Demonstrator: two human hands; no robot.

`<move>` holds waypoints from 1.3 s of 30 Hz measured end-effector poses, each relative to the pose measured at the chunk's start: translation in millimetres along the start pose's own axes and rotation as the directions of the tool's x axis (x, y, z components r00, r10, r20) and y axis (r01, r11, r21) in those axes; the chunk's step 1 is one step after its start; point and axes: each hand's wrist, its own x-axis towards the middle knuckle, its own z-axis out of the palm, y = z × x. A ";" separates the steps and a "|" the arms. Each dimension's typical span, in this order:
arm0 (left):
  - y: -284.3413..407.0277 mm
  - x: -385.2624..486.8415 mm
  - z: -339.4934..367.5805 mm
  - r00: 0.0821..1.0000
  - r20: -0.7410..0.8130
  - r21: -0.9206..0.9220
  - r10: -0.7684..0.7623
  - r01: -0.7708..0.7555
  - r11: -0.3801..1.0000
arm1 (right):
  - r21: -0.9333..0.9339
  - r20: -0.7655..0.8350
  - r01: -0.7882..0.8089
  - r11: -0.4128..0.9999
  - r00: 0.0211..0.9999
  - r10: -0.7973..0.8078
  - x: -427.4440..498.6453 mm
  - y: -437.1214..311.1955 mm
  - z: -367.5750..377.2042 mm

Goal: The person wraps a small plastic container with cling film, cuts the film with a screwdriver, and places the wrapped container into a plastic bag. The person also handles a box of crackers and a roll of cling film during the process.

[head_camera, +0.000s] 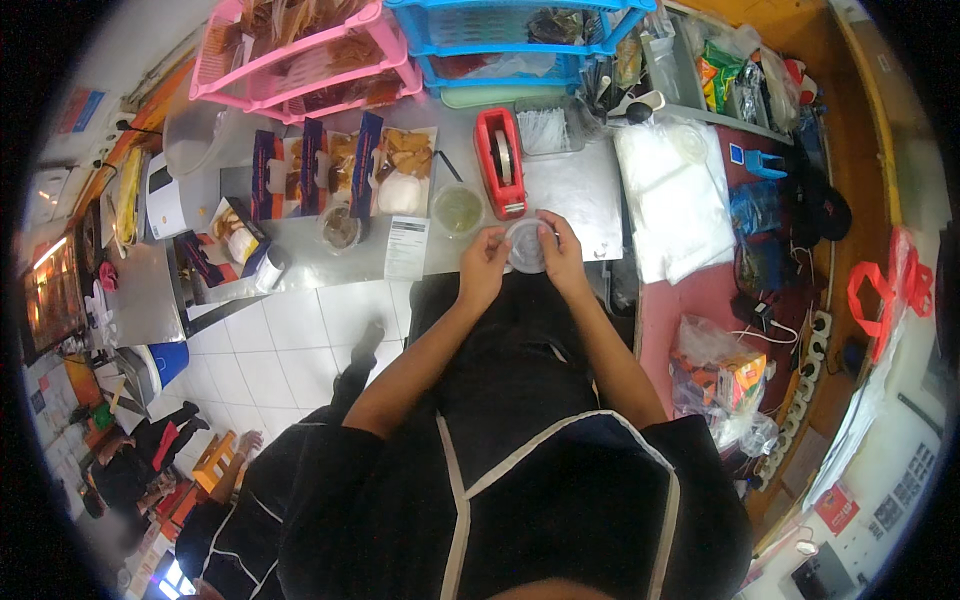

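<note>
Between my left hand (485,262) and my right hand (562,253) is a small round clear plastic tub (527,246), held by its rim at the counter's front edge. Just beyond it stands a red tape dispenser (491,142) with a roll of tape. To its left, a lidded cup of greenish contents (459,210) and a cup of dark sauce (341,228) rest on the metal counter. A printed slip (406,249) lies between these cups. Several open food boxes (405,169) with white rice and fried pieces stand in a row further left.
Pink (322,64) and blue (495,49) plastic racks stand at the back. White plastic bags (679,202) lie on the right, near a clear container of white sticks (544,129). Another food box (238,236) sits left. A co-worker in black (262,480) is at lower left.
</note>
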 end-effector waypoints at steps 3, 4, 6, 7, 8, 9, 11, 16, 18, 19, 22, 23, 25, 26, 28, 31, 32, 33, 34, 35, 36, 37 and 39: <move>-0.9 -6.3 -1.9 0.998 0.029 -0.001 0.047 -0.047 0.999 | -0.072 -0.011 0.102 0.992 0.995 -0.103 -7.6 -7.2 -3.7; 4.6 -7.3 -2.6 0.998 0.043 0.011 0.049 -0.049 0.999 | -0.072 -0.009 0.106 0.992 0.994 -0.107 -9.3 -7.1 -3.8; 15.5 -7.3 -3.4 0.978 0.053 0.185 0.202 -0.209 0.960 | -0.067 -0.026 0.103 0.992 0.994 -0.104 -11.4 -6.7 -1.5; 20.9 -6.3 -3.9 0.935 0.075 0.340 0.348 -0.351 0.872 | -0.061 -0.045 0.094 0.994 0.994 -0.097 -11.9 -6.3 1.4; 26.3 -5.8 -4.3 0.870 0.121 0.480 0.479 -0.473 0.738 | -0.055 -0.065 0.086 0.995 0.994 -0.090 -12.7 -6.1 3.5; 29.3 -5.5 -3.6 0.852 0.181 0.526 0.491 -0.506 0.684 | -0.073 -0.066 0.096 0.993 0.993 -0.101 -13.6 -5.3 4.6; 35.0 -5.2 -1.0 0.812 0.304 0.601 0.499 -0.570 0.560 | -0.107 -0.069 0.116 0.988 0.990 -0.123 -16.6 -4.0 6.7; 10.2 5.1 6.6 0.789 0.406 0.597 0.461 -0.611 0.520 | -0.091 -0.054 0.096 0.991 0.993 -0.101 -22.3 -0.8 8.1; 4.5 6.7 6.8 0.785 0.418 0.594 0.458 -0.617 0.516 | -0.094 -0.036 0.102 0.990 0.994 -0.106 -23.2 0.9 5.1; 3.3 7.5 6.5 0.773 0.429 0.604 0.467 -0.630 0.488 | -0.100 -0.027 0.115 0.988 0.993 -0.118 -22.9 1.2 3.1; -6.6 10.2 6.0 0.733 0.422 0.626 0.534 -0.661 0.413 | -0.244 -0.023 0.200 0.949 0.977 -0.212 -20.5 4.0 -2.6; -11.6 8.8 8.0 0.715 0.413 0.629 0.563 -0.672 0.391 | -0.316 -0.023 0.230 0.920 0.968 -0.250 -20.2 5.5 -4.6; -4.9 4.7 10.0 0.747 0.394 0.632 0.536 -0.643 0.431 | -0.276 0.001 0.191 0.942 0.980 -0.198 -23.2 4.6 -6.1; 0.1 2.5 12.7 0.762 0.385 0.635 0.521 -0.629 0.449 | -0.256 0.025 0.173 0.951 0.985 -0.172 -23.7 4.3 -8.5; 15.9 -0.8 17.8 0.763 0.379 0.654 0.523 -0.621 0.433 | -0.238 0.067 0.194 0.952 0.981 -0.184 -19.2 -1.4 -14.7; 36.1 1.8 29.9 0.741 0.413 0.676 0.530 -0.639 0.367 | -0.227 -0.022 0.211 0.951 0.975 -0.221 -11.3 -5.3 -29.4; 38.4 7.3 36.2 0.724 0.450 0.687 0.523 -0.655 0.315 | -0.236 -0.140 0.212 0.949 0.958 -0.249 -2.3 -5.1 -39.2; 40.1 8.7 40.2 0.712 0.482 0.702 0.511 -0.662 0.262 | -0.208 -0.233 0.205 0.956 0.939 -0.252 9.6 -8.6 -52.5; 36.8 10.1 43.5 0.722 0.479 0.715 0.499 -0.651 0.255 | -0.181 -0.324 0.201 0.963 0.912 -0.251 28.0 -14.7 -72.1; 29.1 11.9 44.1 0.731 0.477 0.731 0.488 -0.638 0.241 | -0.147 -0.414 0.203 0.968 0.876 -0.247 50.1 -23.1 -91.6; 25.6 14.0 45.2 0.740 0.471 0.747 0.481 -0.624 0.228 | -0.134 -0.484 0.186 0.973 0.845 -0.228 74.7 -38.7 -111.2; 26.3 14.0 47.2 0.749 0.458 0.766 0.480 -0.606 0.214 | -0.119 -0.552 0.169 0.978 0.808 -0.206 102.3 -53.1 -131.3; 28.9 9.7 49.4 0.764 0.445 0.798 0.467 -0.575 0.180 | -0.251 -0.638 0.226 0.941 0.693 -0.337 168.7 -58.9 -177.4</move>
